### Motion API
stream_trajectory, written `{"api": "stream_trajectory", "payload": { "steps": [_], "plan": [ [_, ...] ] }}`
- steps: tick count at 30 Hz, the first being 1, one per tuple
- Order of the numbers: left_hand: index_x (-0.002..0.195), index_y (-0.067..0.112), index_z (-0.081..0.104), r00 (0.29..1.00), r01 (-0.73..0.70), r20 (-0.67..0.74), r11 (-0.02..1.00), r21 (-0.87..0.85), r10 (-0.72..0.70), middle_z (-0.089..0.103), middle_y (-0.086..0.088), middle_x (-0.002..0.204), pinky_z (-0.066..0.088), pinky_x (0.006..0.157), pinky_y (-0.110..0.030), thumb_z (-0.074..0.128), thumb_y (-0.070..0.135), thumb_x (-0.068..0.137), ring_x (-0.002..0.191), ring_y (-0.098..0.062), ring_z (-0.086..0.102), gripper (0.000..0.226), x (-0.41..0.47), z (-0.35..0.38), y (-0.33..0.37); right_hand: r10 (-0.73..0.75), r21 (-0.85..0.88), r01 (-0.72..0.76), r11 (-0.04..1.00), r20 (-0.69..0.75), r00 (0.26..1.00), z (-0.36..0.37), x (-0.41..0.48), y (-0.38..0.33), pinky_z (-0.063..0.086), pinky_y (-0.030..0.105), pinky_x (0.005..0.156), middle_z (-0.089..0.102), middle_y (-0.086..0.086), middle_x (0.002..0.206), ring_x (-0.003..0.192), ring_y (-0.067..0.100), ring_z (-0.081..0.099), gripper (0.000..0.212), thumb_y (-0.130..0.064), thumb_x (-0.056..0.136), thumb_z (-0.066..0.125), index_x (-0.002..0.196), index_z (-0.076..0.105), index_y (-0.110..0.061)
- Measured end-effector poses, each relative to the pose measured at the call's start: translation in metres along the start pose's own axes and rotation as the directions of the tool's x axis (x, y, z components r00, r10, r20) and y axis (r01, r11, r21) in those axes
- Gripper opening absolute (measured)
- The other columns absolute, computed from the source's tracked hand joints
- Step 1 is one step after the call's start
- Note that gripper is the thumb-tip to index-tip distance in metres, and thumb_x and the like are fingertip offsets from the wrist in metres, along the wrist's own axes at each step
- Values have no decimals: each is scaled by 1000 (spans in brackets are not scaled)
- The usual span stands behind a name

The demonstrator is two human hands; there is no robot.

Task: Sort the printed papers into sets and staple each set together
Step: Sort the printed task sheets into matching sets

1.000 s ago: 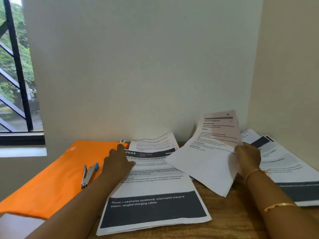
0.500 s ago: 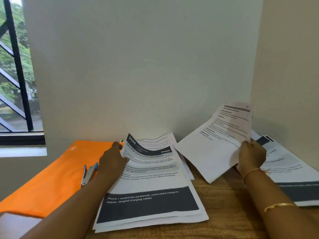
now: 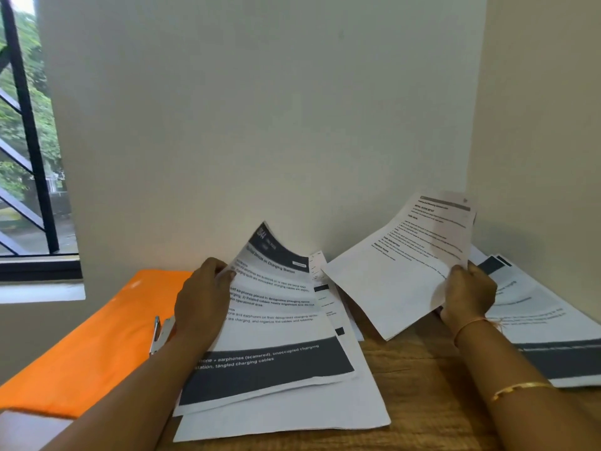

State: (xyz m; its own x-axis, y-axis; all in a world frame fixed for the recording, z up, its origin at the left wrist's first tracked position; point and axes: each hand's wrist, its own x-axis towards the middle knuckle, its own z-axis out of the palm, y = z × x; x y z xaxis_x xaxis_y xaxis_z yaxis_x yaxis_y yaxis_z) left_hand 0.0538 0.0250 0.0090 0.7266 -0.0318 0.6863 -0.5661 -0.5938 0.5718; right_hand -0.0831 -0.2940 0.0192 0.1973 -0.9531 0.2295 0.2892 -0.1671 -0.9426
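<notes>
Surface (image 3: pixel 422 385) held unsorted papers (image 3: pixel 536 320); left hand (image 3: pixel 201 304) gripped a striped sheet (image 3: pixel 276 307), right hand (image 3: pixel 468 294) a plain sheet (image 3: pixel 390 271); stapler (image 3: pixel 159 333) lay unused.

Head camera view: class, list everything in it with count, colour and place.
Table: one, brown wood, underneath.
Folder: one, orange, left on the table.
Stapler: one, silvery, on the folder.
Middle pile: several white sheets, table centre.
Banded sheet: one, white with dark bands, atop the middle pile.
Text sheet: one, white, raised at right.
Right pile: several banded sheets, far right of the table.
Window: one, black bars, far left.
Bangle: one, gold, right forearm.
Left hand: grips the banded sheet's left edge.
Right hand: holds the text sheet.
</notes>
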Motion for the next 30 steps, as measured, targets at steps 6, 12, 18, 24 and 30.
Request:
{"api": "stream_trajectory", "payload": {
  "steps": [6, 12, 18, 24, 30],
  "plan": [
    [94, 20, 49, 998, -23, -58, 993, -114, 16, 62, 3, 86, 46, 57, -30, 49, 27, 97, 71, -18, 61, 7, -2, -2, 7, -10, 11, 10, 1000, -2, 1000, 0, 2, 1, 44, 40, 100, 60, 15, 125, 118, 35, 51, 30, -10, 97, 44, 122, 61, -8],
    [96, 19, 49, 998, -28, -59, 987, -159, 19, 63, 1, 90, 49, 58, -31, 49, 27, 97, 72, -20, 63, 9, -1, -2, 5, -6, 15, 6, 1000, 10, 1000, 1, 2, 1, 44, 39, 99, 61, 15, 124, 117, 35, 52, 29, -12, 98, 45, 122, 61, -7],
    [96, 16, 51, 999, -12, -51, 970, -243, 0, 64, 1, 89, 52, 62, -35, 53, 26, 95, 72, -17, 63, 10, 0, -3, 8, 34, 22, -36, 999, 52, 998, 2, 4, -3, 42, 29, 86, 61, 14, 123, 104, 27, 52, 32, -6, 95, 45, 123, 61, -4],
    [95, 13, 53, 999, 10, -30, 955, -297, -20, 63, 1, 86, 51, 63, -33, 55, 24, 94, 73, -13, 61, 11, 2, -3, 6, 59, 68, -66, 996, 103, 993, 4, 7, -1, 43, 31, 95, 61, 13, 123, 103, 24, 52, 30, -7, 95, 48, 122, 61, -5],
    [85, 24, 55, 996, 62, -39, 906, -418, -86, 64, 6, 83, 50, 71, -43, 59, 23, 92, 80, -24, 62, 8, 10, -7, -1, 50, 94, -55, 994, 56, 997, -1, 8, -2, 39, 30, 97, 59, 12, 127, 116, 28, 51, 32, -9, 97, 47, 127, 58, -5]
  ]
}}
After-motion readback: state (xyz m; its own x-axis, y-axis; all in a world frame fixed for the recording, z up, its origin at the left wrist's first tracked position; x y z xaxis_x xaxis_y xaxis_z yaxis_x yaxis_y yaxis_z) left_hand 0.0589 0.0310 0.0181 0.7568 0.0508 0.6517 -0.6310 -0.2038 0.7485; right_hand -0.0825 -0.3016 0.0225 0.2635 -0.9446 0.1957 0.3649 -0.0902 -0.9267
